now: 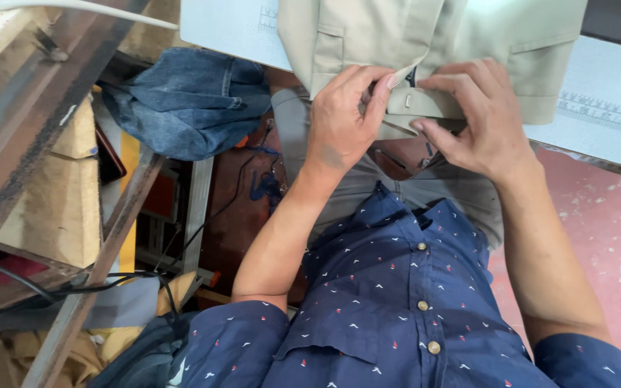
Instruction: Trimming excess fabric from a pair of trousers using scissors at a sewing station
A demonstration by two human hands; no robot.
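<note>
Head view showed khaki trousers [368, 43] draped off the table [598, 108] edge, both hands pinching the waistband: left hand [343, 122], right hand [483, 122]. Cloth looked soft, light, limp; the stiffer waistband seemed the best hold.

This is a tailoring or garment workshop: a pale work table [605, 108] printed with ruler scales holds khaki trousers [368, 36], a heap of denim jeans [192, 100] lies beside it, and worn timber framing [30, 108], loose cables [73, 287] and a red concrete floor [598, 215] surround it.
</note>
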